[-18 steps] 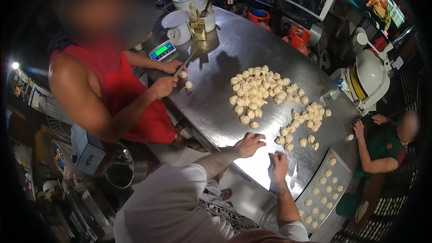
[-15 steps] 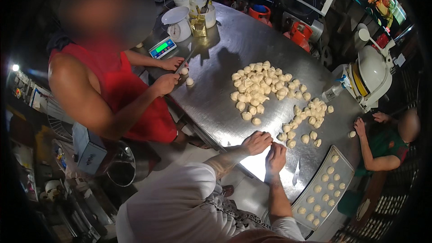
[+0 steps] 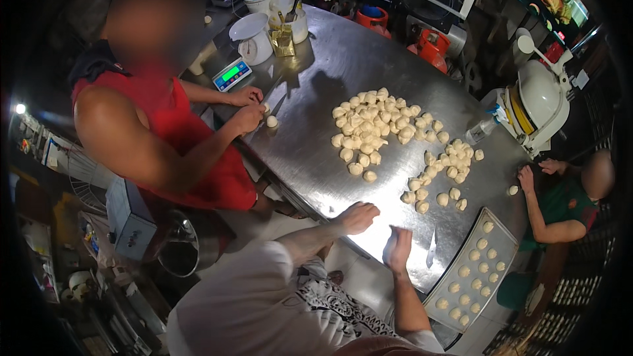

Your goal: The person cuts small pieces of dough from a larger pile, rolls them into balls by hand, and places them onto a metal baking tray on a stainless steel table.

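Over the near edge of the steel table (image 3: 316, 158), my left hand (image 3: 360, 217) is closed, its fingers curled downward; anything in them is hidden. My right hand (image 3: 397, 248) stands on edge to the right, apart from the left, its fingers partly hidden and smeared. Beyond my hands lies a big heap of pale dough balls (image 3: 366, 125), with a smaller heap of dough balls (image 3: 455, 158) to its right. A knife (image 3: 432, 250) rests just right of my right hand. A metal tray (image 3: 438, 285) with rows of shaped dough pieces sits at the near right.
At the left, a person in red (image 3: 168, 151) works beside a dough ball (image 3: 271, 121), a digital scale (image 3: 232, 75) and white tubs (image 3: 293, 20). A person in green (image 3: 560, 207) has hands at the right edge, near a white mixer (image 3: 541, 92) and clear bottle (image 3: 481, 130).
My hands were together over the table edge and have parted: the left moved left, the right slightly down. The person in red has drawn both hands closer together at the dough.
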The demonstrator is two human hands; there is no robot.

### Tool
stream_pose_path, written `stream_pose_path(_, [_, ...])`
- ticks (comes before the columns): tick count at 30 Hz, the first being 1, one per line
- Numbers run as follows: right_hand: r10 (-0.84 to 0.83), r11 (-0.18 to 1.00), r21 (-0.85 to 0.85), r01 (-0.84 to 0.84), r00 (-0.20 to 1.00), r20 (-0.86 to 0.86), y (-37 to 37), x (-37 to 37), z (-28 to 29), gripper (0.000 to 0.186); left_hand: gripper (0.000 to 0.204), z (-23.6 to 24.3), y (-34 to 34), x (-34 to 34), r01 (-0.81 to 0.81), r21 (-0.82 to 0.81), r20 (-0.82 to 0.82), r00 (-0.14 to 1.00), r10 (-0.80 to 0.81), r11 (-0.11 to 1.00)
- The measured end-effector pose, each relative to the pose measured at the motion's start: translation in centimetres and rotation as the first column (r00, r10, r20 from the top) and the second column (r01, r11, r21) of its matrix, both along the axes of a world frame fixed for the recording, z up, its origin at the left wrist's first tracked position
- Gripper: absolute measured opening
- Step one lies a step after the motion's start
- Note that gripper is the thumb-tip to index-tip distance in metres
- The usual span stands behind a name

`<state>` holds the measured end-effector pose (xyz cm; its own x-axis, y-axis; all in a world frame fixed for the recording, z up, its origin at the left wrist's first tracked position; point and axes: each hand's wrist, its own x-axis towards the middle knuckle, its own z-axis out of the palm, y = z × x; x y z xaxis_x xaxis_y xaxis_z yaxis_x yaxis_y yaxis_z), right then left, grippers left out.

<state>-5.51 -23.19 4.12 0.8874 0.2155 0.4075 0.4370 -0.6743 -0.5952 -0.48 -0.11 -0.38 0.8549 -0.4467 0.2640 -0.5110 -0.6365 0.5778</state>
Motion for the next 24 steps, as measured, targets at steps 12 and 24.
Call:
stream_pose_path(12, [-0.006,0.999,0.04,0.007,0.999,-0.035,-0.8,-1.4,-0.4,0.027,0.012,1.0,0.3,-0.5,0.003,-0.043,-0.018,1.0,-0.004,0.999])
stream_pose_path(24, [-0.125,0.992,0.026,0.125,0.992,0.028,-1.5,-1.2,-0.9,0.033,0.009,-0.5,-0.4,-0.1,0.026,-0.028,0.091,0.996,-0.024,0.999])
